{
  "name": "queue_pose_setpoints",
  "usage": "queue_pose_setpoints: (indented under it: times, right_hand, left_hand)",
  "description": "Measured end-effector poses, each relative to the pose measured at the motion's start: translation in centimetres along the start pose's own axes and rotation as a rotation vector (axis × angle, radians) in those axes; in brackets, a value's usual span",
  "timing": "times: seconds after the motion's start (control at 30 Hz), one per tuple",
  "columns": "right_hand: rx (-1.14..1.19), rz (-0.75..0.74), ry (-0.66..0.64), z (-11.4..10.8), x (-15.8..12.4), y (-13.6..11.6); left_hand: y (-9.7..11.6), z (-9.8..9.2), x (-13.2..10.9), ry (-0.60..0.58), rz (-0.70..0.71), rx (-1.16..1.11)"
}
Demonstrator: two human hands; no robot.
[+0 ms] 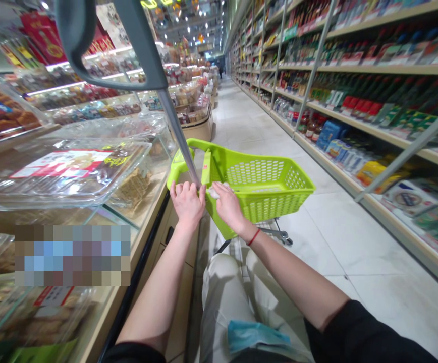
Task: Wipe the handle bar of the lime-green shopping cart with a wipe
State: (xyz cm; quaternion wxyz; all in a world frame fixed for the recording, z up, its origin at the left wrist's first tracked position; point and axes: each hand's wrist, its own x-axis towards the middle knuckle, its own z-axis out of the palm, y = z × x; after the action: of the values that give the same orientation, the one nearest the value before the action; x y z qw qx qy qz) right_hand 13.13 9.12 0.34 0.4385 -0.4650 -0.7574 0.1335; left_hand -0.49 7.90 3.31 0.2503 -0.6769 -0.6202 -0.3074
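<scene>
A lime-green shopping cart basket (275, 204) with perforated sides is in front of me, mounted on a wheeled frame. My left hand (187, 204) curls over the near green rim, beside the grey metal pole (181, 141) that rises to a grey plastic handle (143, 55). On the near right part of the rim lies my right hand (228, 205), wearing a red cord at the wrist. Its fingers press a crumpled white tissue (215, 190) against the green plastic. The basket's visible inside shows no goods.
On the left stands a display counter with clear plastic boxes (83, 171) of food, close to the cart. Shelves of bottles and packets (355, 106) line the right side. A pale tiled aisle (241, 108) runs ahead. A blue mask (257, 337) is over my lap.
</scene>
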Motion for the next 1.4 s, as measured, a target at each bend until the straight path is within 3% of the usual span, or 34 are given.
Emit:
queue_pose_setpoints:
  times: [0.1, 0.2, 0.3, 0.53, 0.63, 0.7, 0.8, 0.93, 1.03, 1.17, 1.4]
  right_hand:
    - [0.042, -0.043, -0.057, 0.0, 0.6, -1.6]
    - [0.007, -0.082, -0.081, -0.3, -0.1, -1.1]
    - [-0.029, -0.095, -0.052, -0.7, -1.2, 1.0]
    - [-0.139, -0.003, 0.067, -2.9, -3.9, 8.4]
    - [-0.191, 0.061, 0.148, -3.1, -4.4, 9.7]
    - [-0.207, 0.130, 0.193, -2.6, -4.3, 9.1]
    - [-0.180, 0.190, 0.181, -1.4, -3.2, 6.0]
    - [-0.061, 0.071, 0.076, -0.5, -1.4, 0.9]
    - [0.045, -0.018, 0.039, -0.6, -0.6, -1.0]
    - [0.077, -0.021, -0.009, -1.1, -0.8, 0.1]
    - [-0.159, 0.077, 0.011, -3.1, -2.8, 5.2]
  left_hand:
    - [-0.1, 0.0, 0.0, -0.019, -0.003, 0.025]
    - [0.0, -0.1, 0.0, -0.029, -0.006, 0.027]
    - [0.0, -0.1, 0.0, -0.013, -0.007, -0.001]
    - [0.0, 0.0, 0.0, -0.002, 0.014, 0.046]
    - [0.0, 0.0, -0.1, -0.002, 0.008, 0.025]
    - [0.1, 0.0, -0.1, -0.010, -0.003, 0.002]
    - [0.2, 0.0, -0.1, -0.015, -0.016, -0.035]
    - [0.2, -0.2, -0.1, -0.008, -0.005, -0.013]
    - [0.1, -0.2, 0.0, -0.004, 0.001, 0.026]
    - [0.1, -0.2, 0.0, 0.013, 0.000, 0.011]
    - [0.1, -0.1, 0.1, 0.005, -0.006, -0.018]
